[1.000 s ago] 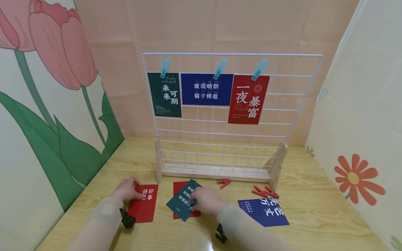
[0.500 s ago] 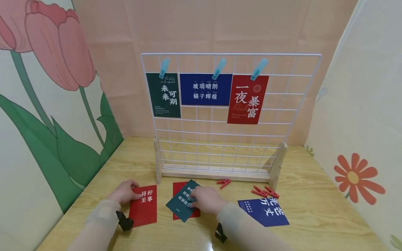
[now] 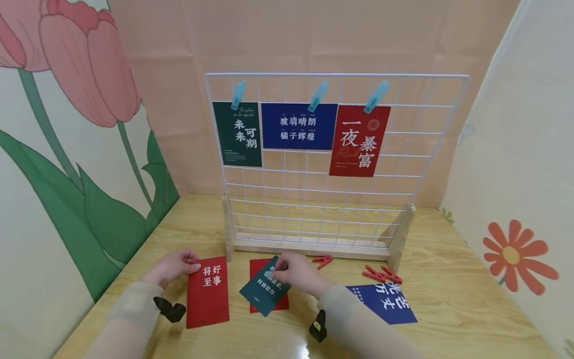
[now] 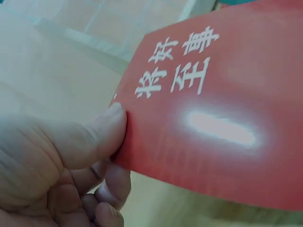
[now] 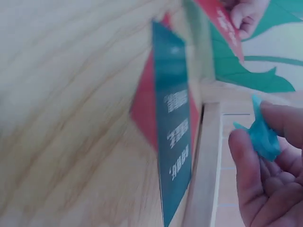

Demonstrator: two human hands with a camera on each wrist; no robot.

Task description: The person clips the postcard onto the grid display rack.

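My left hand (image 3: 172, 267) pinches the upper left corner of a red card (image 3: 208, 304) with white characters. In the left wrist view the thumb (image 4: 102, 135) presses on the card's face, with fingers behind it. My right hand (image 3: 302, 274) holds a teal clothespin (image 5: 262, 135) between thumb and fingers, clearest in the right wrist view. Below that hand a dark green card (image 3: 264, 294) with white writing lies slanted across a second red card (image 3: 282, 303), most of which it covers. The clothespin looks apart from the green card.
Behind the hands stands a white wire grid (image 3: 287, 189) on a wooden base (image 3: 309, 248). Teal clothespins hold a green card (image 3: 237, 134), a blue card (image 3: 299, 126) and a red card (image 3: 358, 140) on it. Red clothespins (image 3: 381, 273) and another blue card (image 3: 387, 304) lie at right.
My left hand has slid to the red card's upper left corner and tilted the card up. My right hand has shifted slightly up and right over the green card, uncovering more of its writing.
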